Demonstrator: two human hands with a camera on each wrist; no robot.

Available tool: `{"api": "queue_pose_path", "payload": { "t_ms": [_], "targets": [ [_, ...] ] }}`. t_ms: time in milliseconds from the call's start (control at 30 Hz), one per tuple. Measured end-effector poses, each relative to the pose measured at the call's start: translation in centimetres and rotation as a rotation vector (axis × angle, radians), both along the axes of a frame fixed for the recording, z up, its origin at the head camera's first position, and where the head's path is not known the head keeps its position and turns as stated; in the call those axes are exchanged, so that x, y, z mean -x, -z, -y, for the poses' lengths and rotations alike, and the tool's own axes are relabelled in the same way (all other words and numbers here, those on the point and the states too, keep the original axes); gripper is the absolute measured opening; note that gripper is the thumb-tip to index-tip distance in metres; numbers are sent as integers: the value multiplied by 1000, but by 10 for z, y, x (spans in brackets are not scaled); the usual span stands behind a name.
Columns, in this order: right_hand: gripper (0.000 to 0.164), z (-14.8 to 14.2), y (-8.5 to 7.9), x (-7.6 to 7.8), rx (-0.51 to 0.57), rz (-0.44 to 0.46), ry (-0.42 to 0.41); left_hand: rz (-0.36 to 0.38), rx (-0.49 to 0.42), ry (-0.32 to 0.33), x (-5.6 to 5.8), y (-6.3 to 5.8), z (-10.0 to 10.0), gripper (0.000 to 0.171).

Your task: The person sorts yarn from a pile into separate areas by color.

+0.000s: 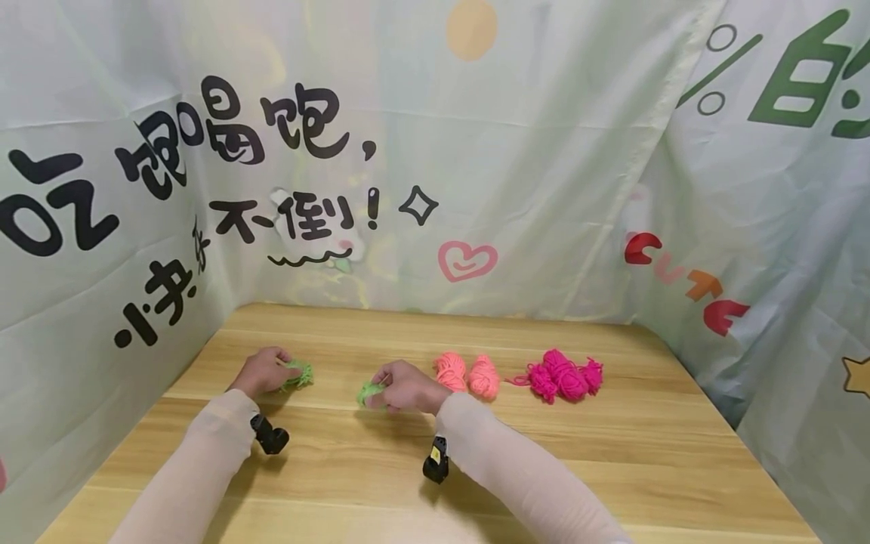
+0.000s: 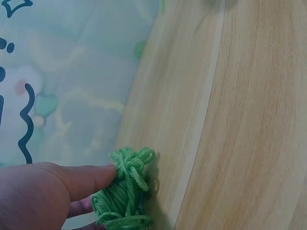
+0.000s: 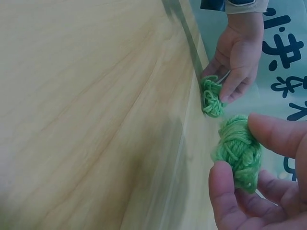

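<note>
My left hand (image 1: 265, 370) pinches a small green yarn bundle (image 2: 125, 191) at the left of the table; loose loops stick out at its end. In the right wrist view that same bundle (image 3: 212, 98) hangs at the left fingertips. Nearer the middle, my right hand (image 1: 406, 387) holds a second green yarn bundle (image 3: 237, 148) between thumb and fingers. Just beyond the right hand lie two orange-pink yarn bundles (image 1: 484, 377), side by side. Farther right rests a clump of magenta yarn bundles (image 1: 566, 375), with a loose strand reaching left.
The wooden table (image 1: 612, 468) carries all the yarn. Printed cloth (image 1: 530, 189) hangs behind it and along both sides. A small black camera is strapped at each wrist, over pale sleeves (image 1: 197, 461).
</note>
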State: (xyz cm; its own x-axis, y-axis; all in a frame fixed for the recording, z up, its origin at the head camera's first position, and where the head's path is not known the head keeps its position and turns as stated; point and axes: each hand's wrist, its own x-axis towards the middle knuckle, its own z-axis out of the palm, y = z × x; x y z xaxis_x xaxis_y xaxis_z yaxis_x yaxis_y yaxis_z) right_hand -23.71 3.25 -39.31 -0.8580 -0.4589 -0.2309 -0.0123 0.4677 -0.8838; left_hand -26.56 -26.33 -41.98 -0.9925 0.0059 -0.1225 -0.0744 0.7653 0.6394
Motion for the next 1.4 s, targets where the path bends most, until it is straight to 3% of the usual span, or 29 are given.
{"api": "queue_pose_path", "payload": {
  "t_ms": [533, 833, 1033, 1233, 1400],
  "targets": [
    [29, 7, -2, 13, 28, 3, 2, 16, -31, 6, -2, -4, 2, 49],
    [27, 15, 2, 19, 63, 13, 36, -17, -14, -29, 0, -1, 5, 50],
    [28, 19, 5, 23, 68, 23, 56, -10, -106, -84, -1, 0, 5, 46],
    [30, 23, 7, 25, 98, 40, 81, -15, -157, -67, -1, -2, 5, 53],
    [32, 27, 12, 26, 135, 59, 93, 15, -254, -84, -2, -3, 5, 57]
  ]
}}
